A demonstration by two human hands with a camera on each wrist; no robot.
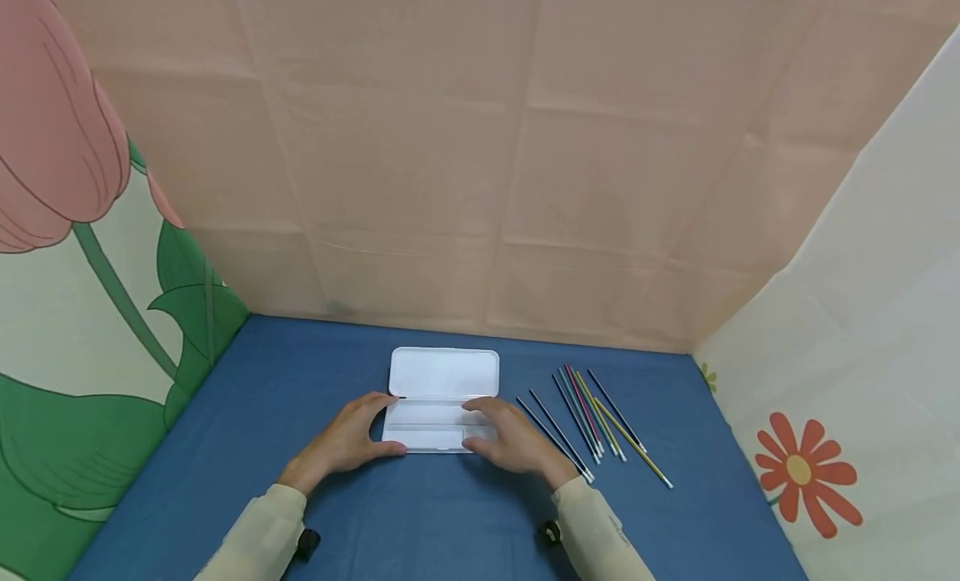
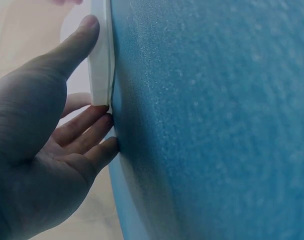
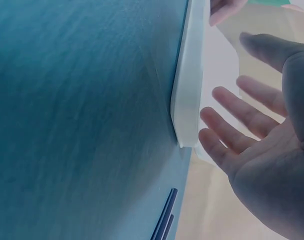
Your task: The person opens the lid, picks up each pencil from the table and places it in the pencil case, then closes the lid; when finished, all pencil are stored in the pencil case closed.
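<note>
A flat white pencil case (image 1: 427,439) lies on the blue cloth with its lid (image 1: 444,373) raised at the back. Inside, a lengthwise ridge divides the tray, and its right part has a small compartment. My left hand (image 1: 352,435) grips the left end, thumb on the front edge and fingers around the far corner; in the left wrist view, the thumb (image 2: 84,32) lies along the front wall. Over the right end hovers my right hand (image 1: 513,435), thumb and fingers spread. The right wrist view shows its fingers (image 3: 227,130) loosely extended beside the case wall (image 3: 189,95), holding nothing.
To the right of the case, several thin pencils (image 1: 581,410) in blue, red, green and yellow lie loosely fanned, with white near ends. Beige cloth (image 1: 480,189) hangs behind the blue-covered table (image 1: 420,523). Flower-patterned cloths (image 1: 862,398) flank both sides.
</note>
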